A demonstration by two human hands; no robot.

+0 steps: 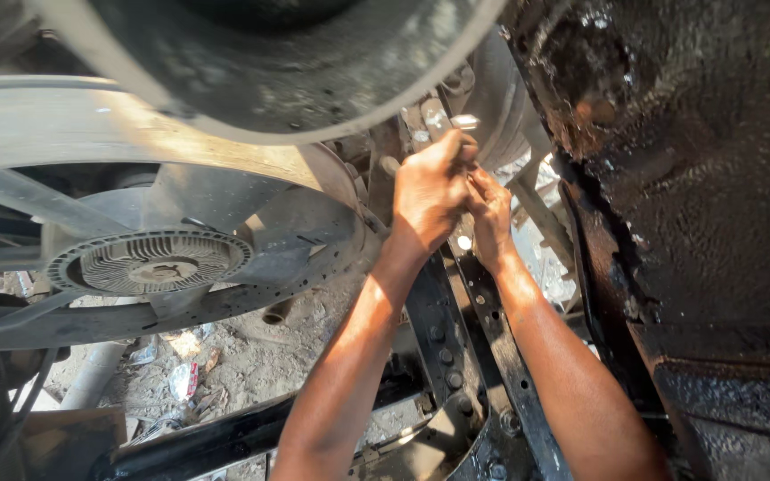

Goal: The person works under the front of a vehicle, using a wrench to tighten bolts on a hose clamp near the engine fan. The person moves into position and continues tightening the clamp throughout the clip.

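Both my arms reach up into a vehicle's engine bay. My left hand [430,191] is closed around a shiny metal tool [465,121] whose tip pokes out above the fist, next to a dirty metal bracket [421,120]. My right hand [490,214] sits just below and beside it, fingers curled against the left hand's knuckles; what it grips is hidden. Both hands are close to the engine's front, to the right of the big fan.
A large grey radiator fan [149,263] with its ribbed hub fills the left. An oily black engine block [697,178] rises on the right. Black frame rails with bolts [456,356] run under my arms. Dirt ground with litter [189,374] shows below.
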